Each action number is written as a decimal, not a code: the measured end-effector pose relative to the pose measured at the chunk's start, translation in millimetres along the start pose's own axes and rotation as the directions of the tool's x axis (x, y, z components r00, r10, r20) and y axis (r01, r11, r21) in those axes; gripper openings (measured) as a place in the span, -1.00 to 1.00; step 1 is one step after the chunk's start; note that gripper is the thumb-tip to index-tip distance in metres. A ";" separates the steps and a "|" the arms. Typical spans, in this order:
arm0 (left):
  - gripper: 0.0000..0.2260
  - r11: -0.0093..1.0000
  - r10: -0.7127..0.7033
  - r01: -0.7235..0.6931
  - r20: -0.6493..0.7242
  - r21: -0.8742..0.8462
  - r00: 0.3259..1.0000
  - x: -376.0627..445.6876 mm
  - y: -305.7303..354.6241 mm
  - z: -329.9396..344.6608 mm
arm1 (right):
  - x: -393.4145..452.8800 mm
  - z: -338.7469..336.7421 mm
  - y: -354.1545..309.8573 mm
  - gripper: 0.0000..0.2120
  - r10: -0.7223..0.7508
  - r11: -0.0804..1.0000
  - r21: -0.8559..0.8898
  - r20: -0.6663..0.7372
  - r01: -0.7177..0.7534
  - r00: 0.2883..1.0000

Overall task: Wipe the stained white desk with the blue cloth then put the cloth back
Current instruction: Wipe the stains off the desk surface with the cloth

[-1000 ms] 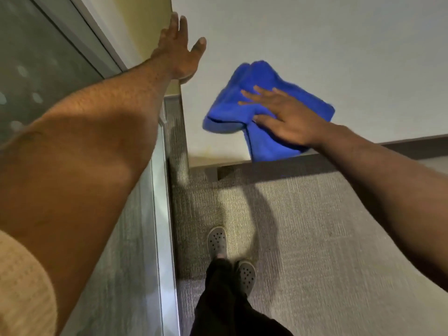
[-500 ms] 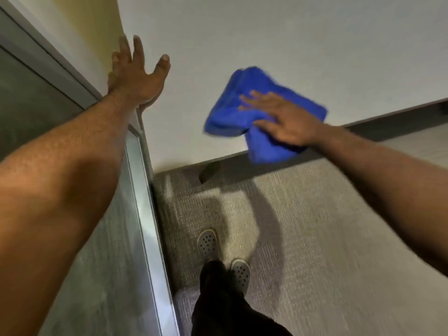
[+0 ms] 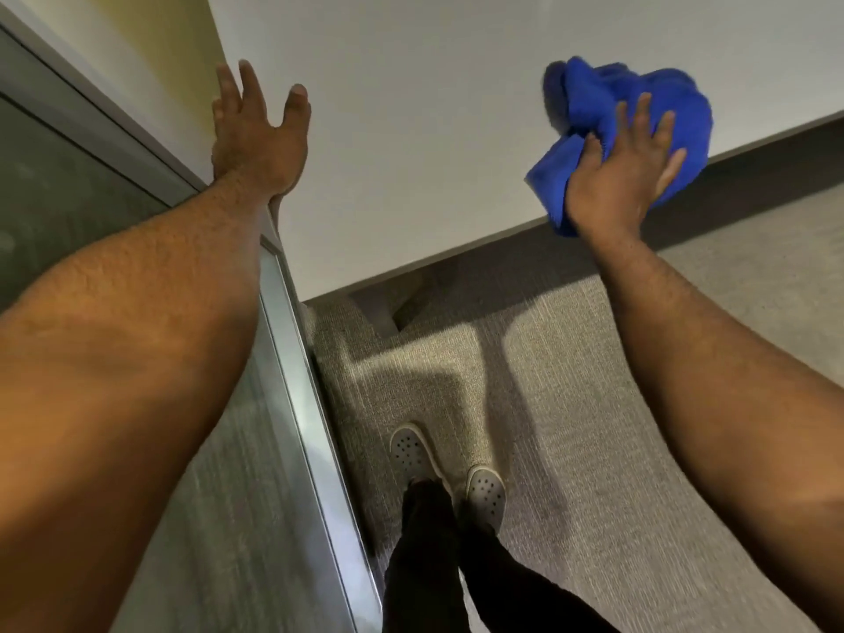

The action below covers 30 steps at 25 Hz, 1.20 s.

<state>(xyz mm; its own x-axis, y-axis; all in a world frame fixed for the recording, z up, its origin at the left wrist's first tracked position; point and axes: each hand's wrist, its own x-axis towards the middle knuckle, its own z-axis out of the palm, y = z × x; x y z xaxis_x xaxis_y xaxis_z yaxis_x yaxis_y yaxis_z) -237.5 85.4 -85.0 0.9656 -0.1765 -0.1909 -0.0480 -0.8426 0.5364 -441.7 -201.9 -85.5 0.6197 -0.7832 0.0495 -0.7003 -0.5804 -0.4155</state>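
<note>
Head camera looks steeply down on a person standing at a white desk (image 3: 434, 130). His right hand (image 3: 621, 175) lies flat on the blue cloth (image 3: 639, 107), fingers spread apart and palm pressing the bunched fabric onto the desk near its front edge; part of the cloth bulges beyond the fingertips and a fold hangs over the edge just below the wrist. Well away to that hand's left, the left hand (image 3: 258, 139) rests open on the desk's far side, fingers loosely splayed, holding nothing, right beside a grey partition panel (image 3: 114, 185). Below both arms, two pale perforated shoes (image 3: 447, 472) stand on grey carpet (image 3: 571, 427).
</note>
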 end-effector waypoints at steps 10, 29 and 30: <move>-0.21 0.976 0.045 -0.042 0.014 -0.212 0.999 4.7 -6.1 6.1 | -56.9 30.3 -63.0 -0.46 0.387 0.801 0.512 -0.045 -0.311 0.921; -0.30 0.986 0.093 -0.085 0.049 -0.146 0.994 9.2 -10.6 -0.9 | -155.4 72.7 -136.2 -0.43 0.242 0.757 0.636 -0.058 -0.150 0.969; -0.30 0.986 0.094 -0.087 0.050 -0.140 0.994 6.8 -9.4 -1.5 | -163.2 74.9 -141.4 -0.43 0.225 0.761 0.635 -0.060 -0.137 0.973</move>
<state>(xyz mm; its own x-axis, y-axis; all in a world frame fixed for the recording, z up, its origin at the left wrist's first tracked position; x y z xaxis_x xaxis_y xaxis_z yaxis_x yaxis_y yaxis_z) -230.1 92.9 -90.1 0.9428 -0.2805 -0.1801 -0.0952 -0.7444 0.6610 -417.3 24.7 -102.9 0.4241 -0.9056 0.0093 -0.3927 -0.1931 -0.8992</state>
